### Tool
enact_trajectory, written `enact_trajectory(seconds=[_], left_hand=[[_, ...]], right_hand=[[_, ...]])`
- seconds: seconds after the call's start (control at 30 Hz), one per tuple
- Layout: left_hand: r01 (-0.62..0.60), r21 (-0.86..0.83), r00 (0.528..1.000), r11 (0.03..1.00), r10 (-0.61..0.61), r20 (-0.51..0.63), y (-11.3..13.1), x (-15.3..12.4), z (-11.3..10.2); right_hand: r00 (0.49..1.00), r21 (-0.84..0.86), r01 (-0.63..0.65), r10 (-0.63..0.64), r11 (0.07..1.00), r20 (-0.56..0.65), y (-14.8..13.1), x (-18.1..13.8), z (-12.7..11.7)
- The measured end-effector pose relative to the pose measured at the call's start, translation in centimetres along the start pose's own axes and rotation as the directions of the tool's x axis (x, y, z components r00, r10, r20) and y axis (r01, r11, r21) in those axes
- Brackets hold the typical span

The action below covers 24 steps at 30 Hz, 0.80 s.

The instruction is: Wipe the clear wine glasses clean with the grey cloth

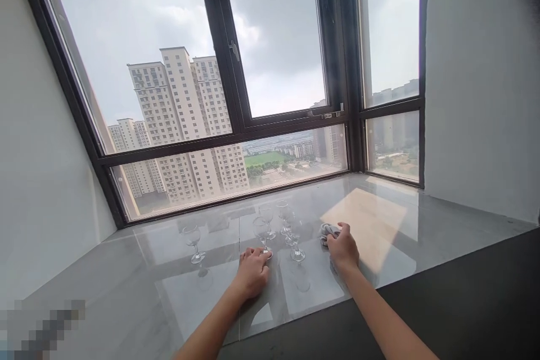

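Several small clear stemmed glasses stand on a glossy grey window ledge [169, 292]. My left hand [252, 271] lies on the ledge, fingers closed around the foot of one glass [261, 235]. My right hand [343, 247] presses down on a crumpled grey cloth [328, 230], fingers curled over it. Another glass [296, 241] stands between my hands. One glass [193, 242] stands apart to the left, and two more [276, 218] stand behind.
A large dark-framed window [236, 124] rises behind the ledge, showing tower blocks and a grey sky. White walls close both sides. A dark surface [464, 304] borders the ledge at the near right.
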<state>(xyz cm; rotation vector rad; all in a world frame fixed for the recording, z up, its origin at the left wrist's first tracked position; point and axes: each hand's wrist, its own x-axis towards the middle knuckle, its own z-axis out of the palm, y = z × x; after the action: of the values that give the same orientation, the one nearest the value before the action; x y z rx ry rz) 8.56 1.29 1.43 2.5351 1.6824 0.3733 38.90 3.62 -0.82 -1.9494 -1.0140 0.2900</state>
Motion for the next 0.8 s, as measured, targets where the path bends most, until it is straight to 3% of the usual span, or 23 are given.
enact_trajectory(seconds=[0.1,0.23,0.37,0.57,0.8], left_hand=[[0.023,-0.003,0.999,1.000,-0.023,-0.030,-3.0,-3.6,-1.2],[0.187,0.003,0.980,0.982,-0.186,-0.065,-8.3,-8.1,-3.2],[0.310,0.024,0.943,0.950,-0.304,-0.139,-13.4,-10.7,-4.6],[0.292,-0.040,0.932,0.956,-0.294,-0.211,-18.6,-10.5,-4.7],[0.287,-0.033,0.926,0.957,-0.287,-0.246,-19.8,-9.5,-4.4]], right_hand=[[1.000,-0.001,-0.004,0.004,1.000,0.015,0.0,0.0,0.0],[0.999,0.000,-0.007,0.007,1.000,0.032,0.0,0.0,-0.1],[0.999,-0.008,-0.007,0.008,1.000,0.044,-0.1,-0.1,-0.3],[0.999,-0.019,0.007,-0.006,1.000,0.050,-0.3,-0.2,-0.6],[0.999,-0.029,0.012,-0.010,1.000,0.052,-0.2,-0.3,-0.6]])
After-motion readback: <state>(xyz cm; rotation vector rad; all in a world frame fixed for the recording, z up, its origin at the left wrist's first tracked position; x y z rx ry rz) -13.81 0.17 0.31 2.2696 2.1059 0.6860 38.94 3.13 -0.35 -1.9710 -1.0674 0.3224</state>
